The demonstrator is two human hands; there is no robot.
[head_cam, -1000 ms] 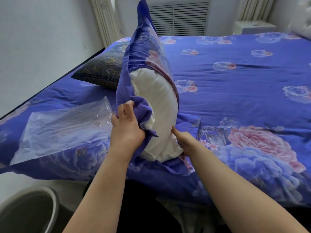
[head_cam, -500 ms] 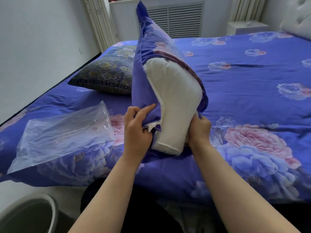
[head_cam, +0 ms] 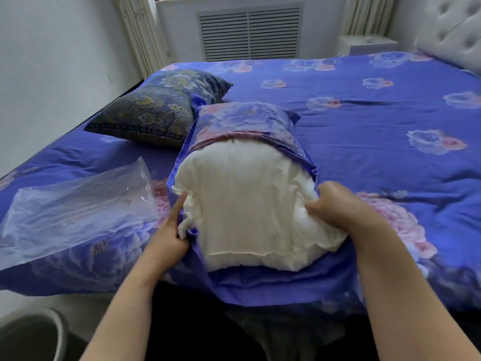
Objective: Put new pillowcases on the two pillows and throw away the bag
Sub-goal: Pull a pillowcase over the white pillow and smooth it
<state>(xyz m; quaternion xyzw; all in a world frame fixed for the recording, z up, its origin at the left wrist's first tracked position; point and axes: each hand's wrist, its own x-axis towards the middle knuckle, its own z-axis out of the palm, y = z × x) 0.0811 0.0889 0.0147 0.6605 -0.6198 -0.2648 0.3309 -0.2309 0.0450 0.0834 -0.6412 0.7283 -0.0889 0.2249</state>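
A bed (head_cam: 364, 121) covered in blue floral fabric fills most of the frame. At centre lies a white pillow (head_cam: 250, 204), its far half inside a blue floral pillowcase (head_cam: 247, 121), its near end bare on the case's open flap. A second pillow (head_cam: 158, 113), in a dark patterned case, rests in the upper left, touching the first. A clear plastic bag (head_cam: 78, 212) lies flat at left on the bed's edge. The right hand (head_cam: 346, 207) grasps the white pillow's right corner; the left hand (head_cam: 169, 230) pinches the case's left edge, forefinger extended. A grey bin (head_cam: 33, 332) sits in the lower left corner.
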